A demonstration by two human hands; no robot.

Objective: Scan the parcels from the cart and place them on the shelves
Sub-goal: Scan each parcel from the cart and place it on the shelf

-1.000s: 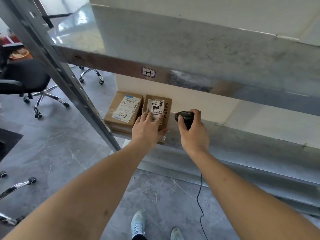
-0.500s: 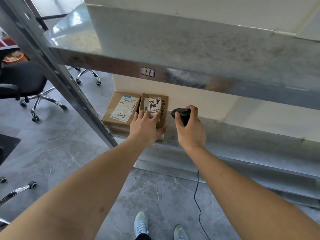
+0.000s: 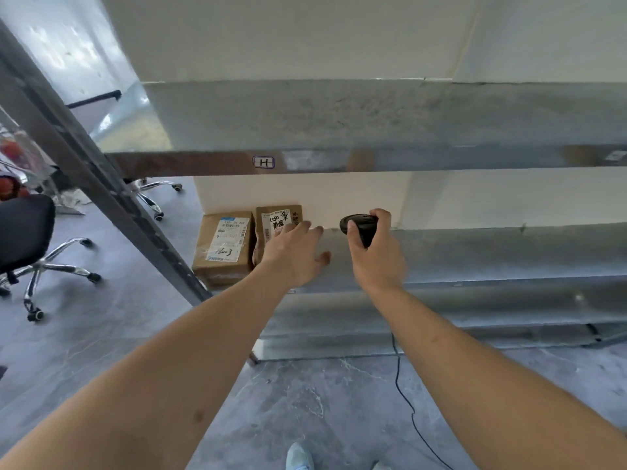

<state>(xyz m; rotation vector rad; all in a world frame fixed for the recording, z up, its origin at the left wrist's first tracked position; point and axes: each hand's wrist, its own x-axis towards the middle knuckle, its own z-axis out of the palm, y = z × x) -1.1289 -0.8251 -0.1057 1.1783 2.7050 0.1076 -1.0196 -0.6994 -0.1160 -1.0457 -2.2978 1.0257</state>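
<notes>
On the lower shelf (image 3: 475,252), two parcels (image 3: 224,245) sit at ten o'clock, the left hand (image 3: 295,256) spread loose beside them while the right hand (image 3: 376,256) grips the scanner (image 3: 361,225).

An "H" tag (image 3: 263,162) is being shown on the shelf beam (image 3: 441,159); at seven o'clock, "1603" is being displayed on a parcel label (image 3: 228,239).

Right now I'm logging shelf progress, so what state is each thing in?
Left parcel: lying flat on the shelf, label up.
Right parcel: on the shelf beside it, touching, partly hidden.
Left hand: open, fingers spread over the right parcel; contact unclear.
Right hand: gripping the scanner.
Scanner: held above the shelf, cable hanging down.
</notes>
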